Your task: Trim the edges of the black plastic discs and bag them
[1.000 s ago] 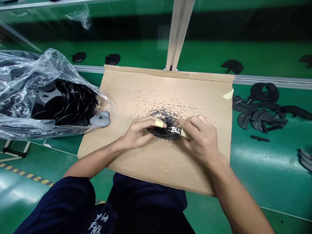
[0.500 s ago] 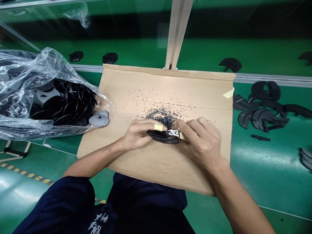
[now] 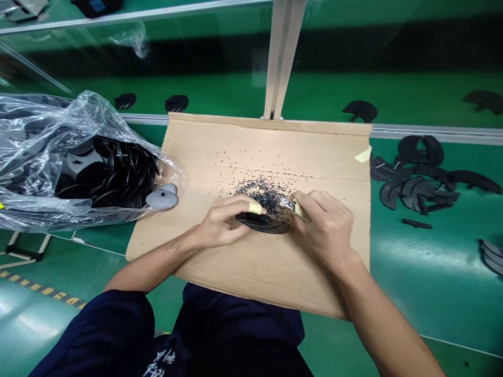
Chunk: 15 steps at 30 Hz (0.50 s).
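A thin, curved black plastic part (image 3: pixel 265 224) is pinched between the thumb and fingers of my left hand (image 3: pixel 223 222), over the cardboard sheet (image 3: pixel 236 267). Yellow tape wraps one of that hand's fingers. My right hand (image 3: pixel 326 222) is closed around the pale handles of small metal nippers (image 3: pixel 288 203). Their jaws are just above and to the right of the part, apart from it. Small black plastic clippings (image 3: pixel 259 189) lie heaped and scattered on the cardboard beyond both hands.
On the left, a clear plastic bag (image 3: pixel 74 118) holds many black discs; grey oval pieces (image 3: pixel 162 198) lie at its mouth. Curved black parts (image 3: pixel 418 180) are piled on the green bench at right. A metal post (image 3: pixel 283 63) rises behind the cardboard.
The nippers in my right hand have pulled back from the black part, moving slightly up and right. My left hand keeps its grip. The camera view has shifted slightly.
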Each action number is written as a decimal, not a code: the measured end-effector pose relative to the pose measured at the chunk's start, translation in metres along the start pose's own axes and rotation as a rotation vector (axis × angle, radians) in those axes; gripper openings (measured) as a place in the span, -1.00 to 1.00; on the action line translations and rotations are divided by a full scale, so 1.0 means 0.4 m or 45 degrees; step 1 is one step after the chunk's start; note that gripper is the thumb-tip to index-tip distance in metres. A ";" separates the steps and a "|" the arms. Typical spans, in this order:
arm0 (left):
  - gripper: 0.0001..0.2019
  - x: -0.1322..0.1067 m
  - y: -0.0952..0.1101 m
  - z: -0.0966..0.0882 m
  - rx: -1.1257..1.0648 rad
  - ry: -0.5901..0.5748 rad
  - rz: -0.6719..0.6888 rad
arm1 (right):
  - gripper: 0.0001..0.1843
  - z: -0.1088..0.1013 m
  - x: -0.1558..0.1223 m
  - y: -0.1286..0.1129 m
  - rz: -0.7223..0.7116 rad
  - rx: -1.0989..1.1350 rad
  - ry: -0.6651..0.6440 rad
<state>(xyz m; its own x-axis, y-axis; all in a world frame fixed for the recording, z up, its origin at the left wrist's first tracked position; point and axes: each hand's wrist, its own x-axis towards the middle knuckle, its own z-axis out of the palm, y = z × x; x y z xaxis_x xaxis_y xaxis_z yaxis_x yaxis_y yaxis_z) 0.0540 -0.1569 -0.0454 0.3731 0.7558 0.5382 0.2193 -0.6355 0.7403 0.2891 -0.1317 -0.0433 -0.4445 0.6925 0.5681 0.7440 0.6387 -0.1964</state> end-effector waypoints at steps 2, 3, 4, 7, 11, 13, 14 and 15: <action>-0.75 -0.001 0.008 0.001 0.021 -0.014 -0.068 | -0.80 0.002 0.002 0.005 0.021 -0.024 -0.035; -0.78 0.000 0.012 -0.001 0.024 -0.018 -0.124 | -0.81 0.002 0.004 0.005 0.016 -0.041 -0.051; -0.78 0.004 0.015 -0.006 0.020 -0.020 -0.185 | -0.82 0.002 0.006 0.004 0.003 -0.049 -0.061; -0.68 0.041 0.004 -0.051 0.031 0.006 -0.276 | -0.83 0.003 0.009 0.001 -0.042 -0.015 -0.070; -0.58 0.171 -0.075 -0.165 0.396 0.056 -0.172 | -0.83 0.004 0.010 0.002 -0.084 -0.005 -0.056; -0.61 0.254 -0.137 -0.216 0.618 0.042 -0.187 | -0.85 0.003 0.009 0.002 -0.083 -0.022 -0.044; -0.65 0.293 -0.171 -0.234 0.727 0.040 -0.248 | -0.87 0.001 0.007 0.002 -0.073 -0.028 -0.044; -0.70 0.328 -0.203 -0.246 0.822 0.029 -0.333 | -0.89 0.000 0.006 0.002 -0.059 -0.033 -0.050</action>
<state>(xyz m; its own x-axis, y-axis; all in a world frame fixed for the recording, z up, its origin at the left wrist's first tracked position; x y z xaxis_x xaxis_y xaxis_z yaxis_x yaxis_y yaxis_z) -0.0036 0.0095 0.0049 0.2176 0.8955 0.3882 0.7942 -0.3936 0.4630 0.2888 -0.1295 -0.0421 -0.4972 0.6755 0.5445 0.7349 0.6615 -0.1496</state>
